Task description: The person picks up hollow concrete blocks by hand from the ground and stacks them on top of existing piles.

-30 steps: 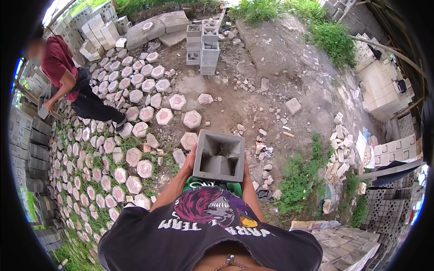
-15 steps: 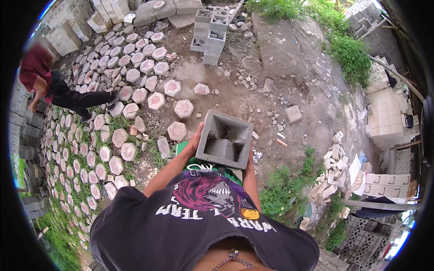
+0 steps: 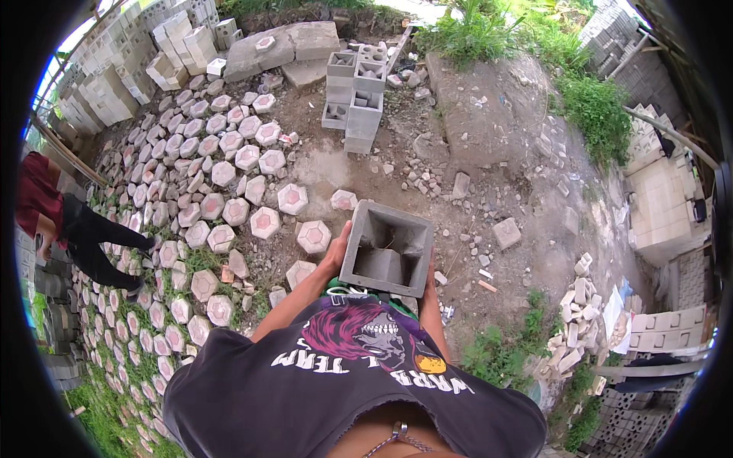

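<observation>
Load: one hollow concrete block (image 3: 382, 266), held clear of the ground in front of the person's waist, cavity facing up toward the camera and slightly skewed to the body. Whether it rests against the green shorts (image 3: 337, 287) cannot be determined.

Left hand (image 3: 337, 248): pressed along the block's left wall, partly opened to the wall's breadth, in firm contact. Right hand (image 3: 430, 276): set to the opposite wall, mostly hidden by it; finger spread cannot be told. Between them they have hold of the block and nothing else.

Handling, as judged: the two-sided hold appears sound. Pressure should be equal on both walls, with fingers well under the lower edge if reach allows. The load is best carried close to the body, wrists straight and rim level, since the thin rim looks liable to chip.

Footing: hexagonal pavers (image 3: 265, 223) lie spaced over the ground to the left; loose rubble (image 3: 420, 174) lies ahead. Short, checked steps are advised. A co-worker (image 3: 80, 225) stands well apart at far left; a stack of hollow blocks (image 3: 363, 126) stands ahead.
</observation>
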